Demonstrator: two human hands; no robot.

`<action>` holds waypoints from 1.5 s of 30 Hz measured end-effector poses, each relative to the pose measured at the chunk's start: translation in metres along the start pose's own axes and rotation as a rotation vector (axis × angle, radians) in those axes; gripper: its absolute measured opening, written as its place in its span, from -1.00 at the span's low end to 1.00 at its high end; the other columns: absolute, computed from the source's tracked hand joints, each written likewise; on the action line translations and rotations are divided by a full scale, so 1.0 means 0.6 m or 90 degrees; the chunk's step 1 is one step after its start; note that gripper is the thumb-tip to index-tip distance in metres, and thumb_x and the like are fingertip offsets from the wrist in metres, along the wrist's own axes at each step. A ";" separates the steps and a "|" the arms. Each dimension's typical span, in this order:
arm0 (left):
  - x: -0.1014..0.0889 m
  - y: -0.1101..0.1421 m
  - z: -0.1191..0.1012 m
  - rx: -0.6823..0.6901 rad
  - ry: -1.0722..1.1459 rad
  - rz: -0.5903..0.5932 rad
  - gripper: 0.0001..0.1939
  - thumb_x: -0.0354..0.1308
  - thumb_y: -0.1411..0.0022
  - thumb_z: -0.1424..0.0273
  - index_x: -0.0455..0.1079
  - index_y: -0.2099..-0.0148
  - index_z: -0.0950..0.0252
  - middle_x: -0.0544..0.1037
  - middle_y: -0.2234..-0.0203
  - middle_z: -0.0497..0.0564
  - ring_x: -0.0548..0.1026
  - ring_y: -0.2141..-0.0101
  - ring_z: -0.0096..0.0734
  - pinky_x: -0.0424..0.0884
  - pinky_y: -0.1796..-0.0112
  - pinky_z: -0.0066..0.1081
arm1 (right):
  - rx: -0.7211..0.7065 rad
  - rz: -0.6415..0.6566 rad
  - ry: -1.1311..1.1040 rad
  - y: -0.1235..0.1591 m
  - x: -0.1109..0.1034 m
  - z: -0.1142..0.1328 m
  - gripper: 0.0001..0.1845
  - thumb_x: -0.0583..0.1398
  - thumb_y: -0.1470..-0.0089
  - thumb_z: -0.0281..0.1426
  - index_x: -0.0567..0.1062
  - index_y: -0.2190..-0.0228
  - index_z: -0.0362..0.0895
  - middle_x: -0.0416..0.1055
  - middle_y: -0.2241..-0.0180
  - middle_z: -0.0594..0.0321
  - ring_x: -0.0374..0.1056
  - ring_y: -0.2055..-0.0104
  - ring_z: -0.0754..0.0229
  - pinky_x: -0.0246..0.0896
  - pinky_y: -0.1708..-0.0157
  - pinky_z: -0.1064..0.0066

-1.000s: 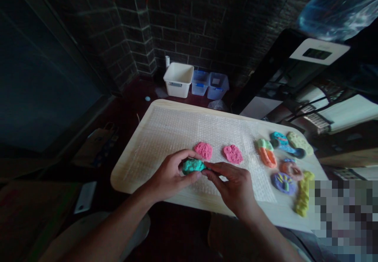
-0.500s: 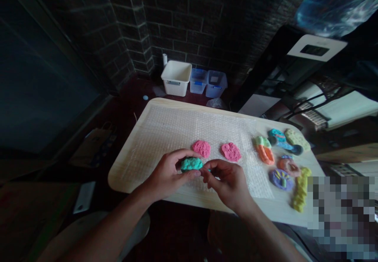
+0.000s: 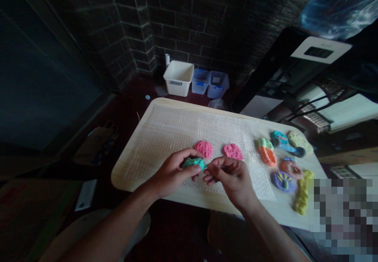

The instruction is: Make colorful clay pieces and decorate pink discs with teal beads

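Observation:
My left hand [image 3: 173, 172] is closed around a teal lump of clay [image 3: 193, 162], held just above the near edge of a bubble-wrap sheet [image 3: 174, 130] on a light wooden table [image 3: 130, 161]. My right hand [image 3: 228, 175] pinches the right end of the same lump with thumb and forefinger. Two flat pink clay pieces [image 3: 203, 148] [image 3: 233, 151] lie on the sheet just beyond my hands.
Several coloured clay shapes lie at the table's right: an orange and green piece [image 3: 266, 151], a teal and blue piece [image 3: 283, 140], a purple disc [image 3: 282, 181], a yellow strip [image 3: 302, 197]. A white bin [image 3: 178, 78] and clear boxes [image 3: 210, 84] stand on the floor by a brick wall.
The teal lump has been lifted slightly and squeezed thinner. My right hand has curled from lying flat beside it into a pinch on its right end.

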State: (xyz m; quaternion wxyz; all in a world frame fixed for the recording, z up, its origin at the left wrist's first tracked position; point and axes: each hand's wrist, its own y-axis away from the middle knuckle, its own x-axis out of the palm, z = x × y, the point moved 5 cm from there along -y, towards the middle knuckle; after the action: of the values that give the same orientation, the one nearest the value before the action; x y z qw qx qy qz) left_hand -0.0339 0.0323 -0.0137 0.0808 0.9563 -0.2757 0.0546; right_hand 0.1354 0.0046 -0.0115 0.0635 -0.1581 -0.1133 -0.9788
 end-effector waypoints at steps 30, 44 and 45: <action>-0.054 -0.021 0.021 0.188 -0.721 -0.227 -0.76 0.09 -0.39 0.47 0.48 -0.04 0.23 0.62 0.07 0.11 0.50 0.02 -0.08 0.36 -0.07 -0.05 | -0.087 -0.198 0.013 -0.014 -0.091 0.010 -0.68 0.49 -0.01 -0.21 0.57 0.37 -0.16 0.61 0.50 0.22 0.53 0.54 0.21 0.47 0.50 0.41; 0.012 -0.007 -0.033 0.300 -0.664 -0.284 -0.68 0.14 -0.33 0.51 0.41 -0.12 0.30 0.50 -0.03 0.20 0.42 -0.10 -0.03 0.36 -0.15 -0.02 | -0.072 -0.164 0.016 0.007 -0.088 0.016 -0.59 0.46 -0.01 -0.08 0.60 0.32 -0.16 0.68 0.32 0.09 0.64 0.31 0.06 0.56 0.23 0.23; 0.011 -0.006 -0.037 0.311 -0.646 -0.289 -0.69 0.13 -0.33 0.52 0.41 -0.10 0.29 0.51 -0.01 0.18 0.43 -0.08 -0.05 0.37 -0.14 -0.04 | -0.065 -0.159 0.019 0.008 -0.085 0.017 -0.57 0.46 -0.01 -0.07 0.59 0.31 -0.15 0.67 0.33 0.09 0.63 0.35 0.07 0.56 0.29 0.26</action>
State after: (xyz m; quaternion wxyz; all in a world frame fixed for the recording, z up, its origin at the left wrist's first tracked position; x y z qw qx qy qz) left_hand -0.0275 0.0362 0.0089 -0.2727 0.8889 -0.0486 -0.3648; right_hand 0.1872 0.0072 -0.0175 -0.0651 -0.1310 -0.0810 -0.9859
